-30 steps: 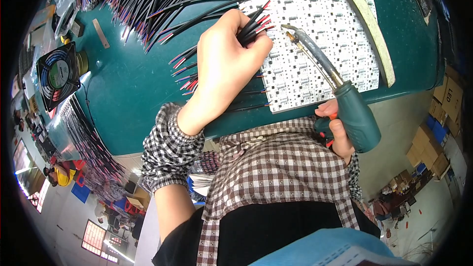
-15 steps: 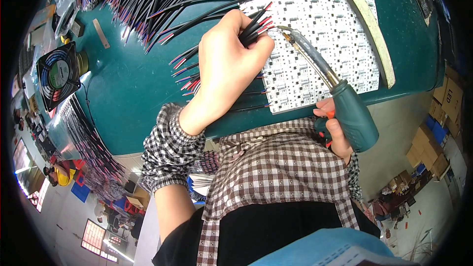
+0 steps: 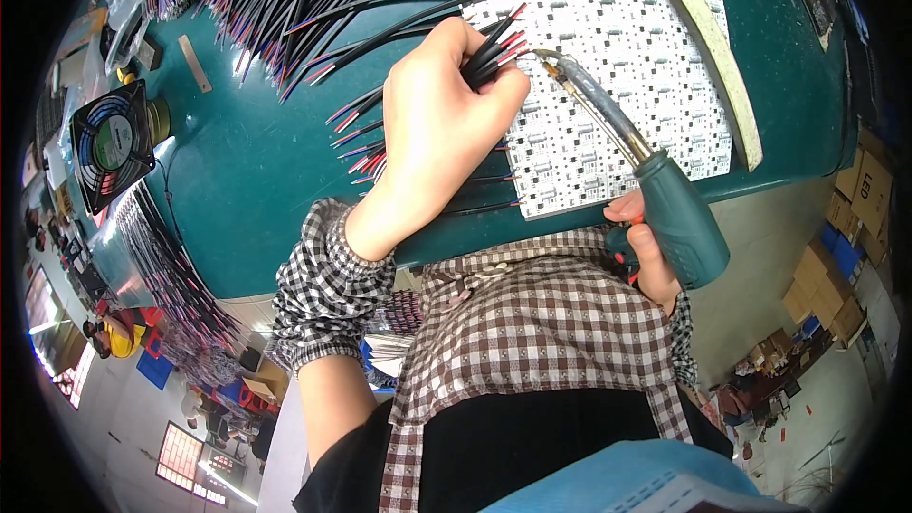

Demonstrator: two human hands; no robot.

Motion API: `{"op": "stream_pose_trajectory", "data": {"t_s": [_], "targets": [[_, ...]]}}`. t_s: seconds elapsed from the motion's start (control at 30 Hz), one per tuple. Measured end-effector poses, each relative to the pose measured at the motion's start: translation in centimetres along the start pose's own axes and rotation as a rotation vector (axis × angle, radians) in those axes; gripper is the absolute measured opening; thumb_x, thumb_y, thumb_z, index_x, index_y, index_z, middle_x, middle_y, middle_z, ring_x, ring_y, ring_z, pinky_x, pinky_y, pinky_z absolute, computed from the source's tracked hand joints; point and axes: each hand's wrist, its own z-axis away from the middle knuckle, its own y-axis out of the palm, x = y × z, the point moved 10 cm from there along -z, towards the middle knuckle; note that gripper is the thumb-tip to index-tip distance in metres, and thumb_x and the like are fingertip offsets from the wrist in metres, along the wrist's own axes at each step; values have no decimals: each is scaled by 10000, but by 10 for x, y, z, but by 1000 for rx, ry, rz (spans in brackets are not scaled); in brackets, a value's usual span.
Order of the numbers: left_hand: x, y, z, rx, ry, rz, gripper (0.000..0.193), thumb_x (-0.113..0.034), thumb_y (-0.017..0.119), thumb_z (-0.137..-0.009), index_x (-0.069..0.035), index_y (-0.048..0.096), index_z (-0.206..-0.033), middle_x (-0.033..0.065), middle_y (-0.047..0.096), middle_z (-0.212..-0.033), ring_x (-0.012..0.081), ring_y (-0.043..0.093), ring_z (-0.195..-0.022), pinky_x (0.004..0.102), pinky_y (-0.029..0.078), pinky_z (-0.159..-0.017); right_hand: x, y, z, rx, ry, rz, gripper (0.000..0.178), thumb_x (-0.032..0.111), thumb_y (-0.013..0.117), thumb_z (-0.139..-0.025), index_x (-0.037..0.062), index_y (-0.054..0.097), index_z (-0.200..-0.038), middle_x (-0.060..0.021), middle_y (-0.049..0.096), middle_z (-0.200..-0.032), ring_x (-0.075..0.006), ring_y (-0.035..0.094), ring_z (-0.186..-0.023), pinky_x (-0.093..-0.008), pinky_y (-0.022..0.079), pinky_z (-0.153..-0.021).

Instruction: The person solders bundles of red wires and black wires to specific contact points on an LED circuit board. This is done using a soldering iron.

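Several short black cables with red stripped ends are pinched in my left hand, over the left side of a white circuit board panel. Small dark components cover the panel in rows. My right hand is closed round the trigger handle of a green soldering gun. The gun's long metal tip reaches up and left to the wire ends beside my left fingertips. Whether the tip touches a wire or the board is too small to tell. More cables lie under my left hand, their ends along the panel's left edge.
A large heap of black cables covers the back left of the green table. A pale curved strip lies across the panel's right side. At the left stand a small fan and another cable bundle. Cardboard boxes are beyond the right.
The soldering gun's handle has shifted very slightly up, its tip staying almost at the same wire ends. My left hand is nearly unmoved.
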Motion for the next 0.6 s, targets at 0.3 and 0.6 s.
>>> {"op": "stream_pose_trajectory", "data": {"t_s": [0.3, 0.6], "targets": [[1, 3, -2, 2, 0, 22, 188, -121, 678, -706, 13, 549, -733, 140, 612, -610, 245, 610, -533, 340, 481, -554, -5, 0, 3, 18, 93, 34, 319, 247, 610, -916, -48, 572, -1030, -171, 589, -992, -251, 591, -939, -404, 541, -833], [-1, 0, 0, 7, 7, 5, 187, -125, 677, -712, 12, 552, -737, 134, 609, -608, 231, 608, -534, 337, 480, -553, 10, 8, -1, 39, 52, -34, 407, 295, 590, -927, -63, 540, -1114, -213, 573, -1085, -277, 596, -1019, -387, 541, -841]]}}
